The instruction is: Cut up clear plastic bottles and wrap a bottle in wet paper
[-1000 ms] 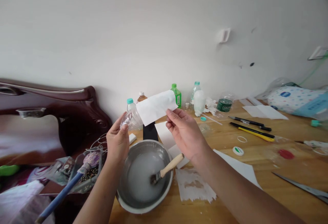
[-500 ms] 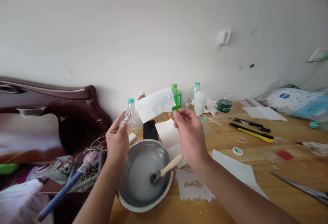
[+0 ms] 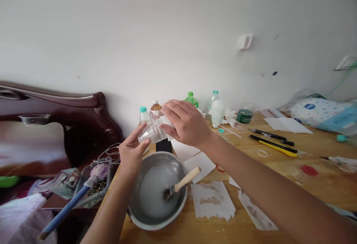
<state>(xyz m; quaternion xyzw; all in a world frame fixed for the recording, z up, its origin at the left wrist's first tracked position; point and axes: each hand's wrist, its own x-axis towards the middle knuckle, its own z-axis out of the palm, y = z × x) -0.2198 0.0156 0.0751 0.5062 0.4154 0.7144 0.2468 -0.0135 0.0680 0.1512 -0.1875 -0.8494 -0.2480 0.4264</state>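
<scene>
Above the metal bowl (image 3: pixel 182 199), my left hand (image 3: pixel 132 153) holds a clear plastic bottle (image 3: pixel 152 132), tilted on its side, between thumb and fingers. My right hand (image 3: pixel 185 123) curves over the bottle's other end with its thumb below, against a sheet of white paper (image 3: pixel 164 120). Most of that sheet is hidden behind the right hand. In the bowl is a cloudy whitish liquid (image 3: pixel 152 192). A brush with a wooden handle (image 3: pixel 188 179) rests in it, bristles down and handle over the right rim.
Behind my hands stand a teal-capped bottle (image 3: pixel 144 115), a brown bottle (image 3: pixel 155 111) and a green bottle (image 3: pixel 191 99). Stained paper (image 3: pixel 213 199) lies right of the bowl. A yellow-black cutter (image 3: pixel 273 145) and pens are farther right. A blue-handled stick (image 3: pixel 67 208) sticks up at left.
My right hand has moved up and left, from the paper's far end to over the bottle. The paper, earlier stretched out to the right, is now mostly covered by it.
</scene>
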